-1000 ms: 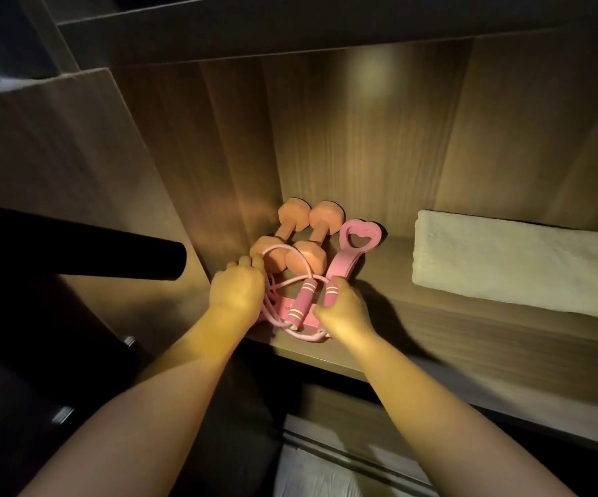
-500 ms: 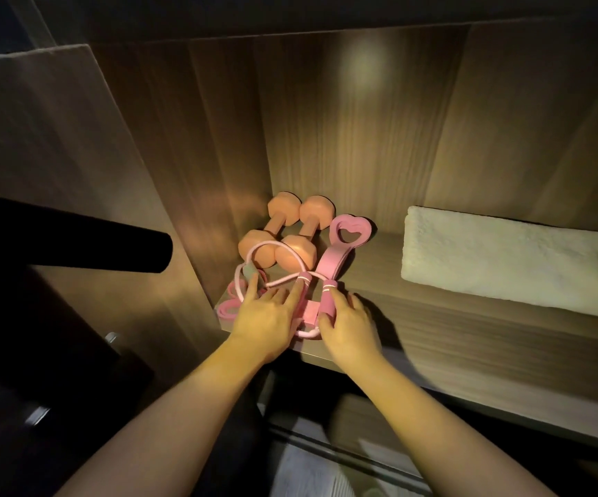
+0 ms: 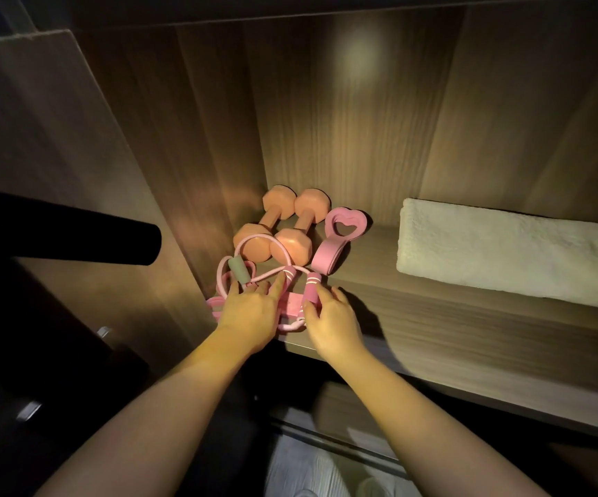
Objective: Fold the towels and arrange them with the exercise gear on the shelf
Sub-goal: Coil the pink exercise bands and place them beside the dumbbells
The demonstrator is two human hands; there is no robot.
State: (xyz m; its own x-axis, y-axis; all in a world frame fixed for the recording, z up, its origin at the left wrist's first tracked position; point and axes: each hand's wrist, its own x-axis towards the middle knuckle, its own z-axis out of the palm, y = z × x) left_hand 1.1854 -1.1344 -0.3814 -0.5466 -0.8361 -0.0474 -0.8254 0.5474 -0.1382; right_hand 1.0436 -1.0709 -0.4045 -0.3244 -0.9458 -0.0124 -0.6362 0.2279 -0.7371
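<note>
Your left hand (image 3: 251, 312) presses, grip spread flat, on the pink skipping rope (image 3: 289, 273) at the left front of the wooden shelf (image 3: 434, 317). Your right hand (image 3: 333, 319) pinches one pink rope handle (image 3: 311, 290) in its grip. The folded cream towel (image 3: 505, 252) lies well apart, rightward.

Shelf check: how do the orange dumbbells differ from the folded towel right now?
The dumbbells are orange with hard, angular ends; the towel is pale and fluffy. The dumbbells sit in the back left corner, while the towel lies to the right. A loop of the pink jump rope crosses the dumbbells' near ends; nothing lies on the towel. Both rest on the same shelf.
</note>
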